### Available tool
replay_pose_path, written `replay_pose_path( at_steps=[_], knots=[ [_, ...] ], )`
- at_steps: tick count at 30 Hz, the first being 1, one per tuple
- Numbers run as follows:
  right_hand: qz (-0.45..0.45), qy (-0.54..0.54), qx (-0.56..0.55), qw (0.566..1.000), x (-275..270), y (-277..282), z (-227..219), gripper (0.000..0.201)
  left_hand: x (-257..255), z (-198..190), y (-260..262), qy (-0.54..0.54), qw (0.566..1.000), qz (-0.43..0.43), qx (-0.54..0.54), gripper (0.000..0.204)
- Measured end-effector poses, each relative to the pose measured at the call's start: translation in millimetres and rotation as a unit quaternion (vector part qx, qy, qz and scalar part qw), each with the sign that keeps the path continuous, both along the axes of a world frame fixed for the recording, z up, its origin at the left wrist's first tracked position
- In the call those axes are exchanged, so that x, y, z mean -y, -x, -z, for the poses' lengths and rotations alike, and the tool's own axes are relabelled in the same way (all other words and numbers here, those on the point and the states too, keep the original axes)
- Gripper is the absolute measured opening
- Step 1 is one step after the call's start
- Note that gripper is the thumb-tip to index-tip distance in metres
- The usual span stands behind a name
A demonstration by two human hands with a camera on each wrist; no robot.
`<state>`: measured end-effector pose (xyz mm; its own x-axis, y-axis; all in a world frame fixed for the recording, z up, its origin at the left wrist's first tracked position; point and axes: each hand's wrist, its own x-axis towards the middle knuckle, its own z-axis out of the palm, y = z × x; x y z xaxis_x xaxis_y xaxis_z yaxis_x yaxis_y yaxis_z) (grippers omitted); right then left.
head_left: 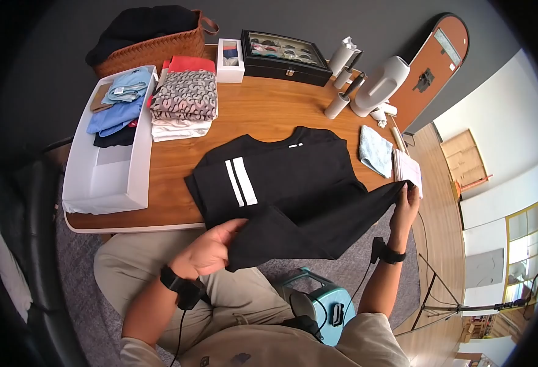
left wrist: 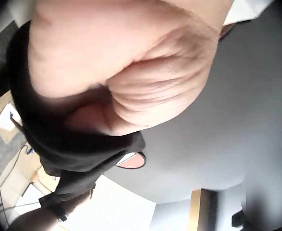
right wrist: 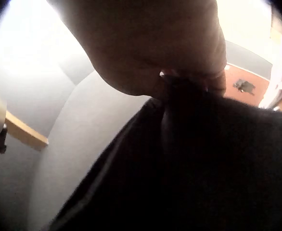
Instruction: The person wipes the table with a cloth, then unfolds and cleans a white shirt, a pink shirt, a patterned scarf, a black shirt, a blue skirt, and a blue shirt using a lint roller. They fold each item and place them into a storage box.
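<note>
A black shirt [head_left: 305,165] with two white stripes lies on the table, its neckline toward the far side. Its near part is lifted off the front edge. The left hand [head_left: 211,249] grips the cloth at the near left, and the right hand [head_left: 406,208] pinches a corner raised at the right. In the left wrist view the left hand [left wrist: 126,62] has its fingers curled into the black cloth [left wrist: 78,154]. The right wrist view shows the right hand [right wrist: 150,48] holding the dark cloth [right wrist: 194,159], which hangs from its fingertips.
On the wooden table [head_left: 250,104], a white box [head_left: 137,165] with folded clothes stands left, beside a folded stack [head_left: 186,95]. Behind are a woven basket [head_left: 159,55] and a black display case [head_left: 287,58]. A light blue cloth [head_left: 376,151], bottles and a white appliance [head_left: 382,85] are right.
</note>
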<state>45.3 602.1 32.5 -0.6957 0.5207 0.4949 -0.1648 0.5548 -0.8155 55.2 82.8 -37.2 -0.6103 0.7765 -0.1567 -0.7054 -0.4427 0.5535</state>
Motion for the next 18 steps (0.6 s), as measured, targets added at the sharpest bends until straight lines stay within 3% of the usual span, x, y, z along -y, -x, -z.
replay_pose_path(
  at_steps=[1, 5, 7, 11, 14, 16, 17, 18],
  knots=[
    [-0.004, 0.051, -0.009, 0.999, -2.8, 2.0, 3.5, 0.016, 0.2, 1.2, -4.4, -0.096, 0.990, -0.059, 0.082, 0.071],
    [0.031, -0.056, 0.047, 0.997, -4.3, 7.8, 14.9, 0.019, -1.2, 10.9, -7.1, -0.097, 0.982, -0.132, 0.098, 0.074],
    [0.038, -0.059, 0.105, 0.992, -6.9, 3.8, 14.1, 0.020, 1.2, 13.5, -4.4, -0.011, 0.991, -0.105, 0.078, 0.078],
    [0.041, -0.111, 0.141, 0.983, -10.2, 3.6, 19.5, 0.025, 0.1, 18.8, -6.6, -0.017, 0.997, -0.060, 0.053, 0.071],
    [0.032, -0.062, 0.126, 0.990, -10.7, 0.5, 17.0, 0.021, -0.6, 22.0, -8.9, -0.017, 0.998, -0.048, 0.035, 0.066],
    [-0.020, 0.050, 0.120, 0.991, -10.6, -2.7, 11.0, 0.017, 1.8, 21.8, -7.6, -0.035, 0.997, -0.007, 0.073, 0.074],
    [-0.020, 0.050, 0.120, 0.991, -6.4, -3.4, 7.9, 0.017, 0.9, 19.9, -7.3, -0.035, 0.997, -0.007, 0.073, 0.074],
    [-0.042, 0.072, 0.103, 0.991, -1.6, -5.0, 5.1, 0.014, -1.2, 17.1, -7.6, -0.021, 0.994, -0.002, 0.105, 0.060]
  ],
)
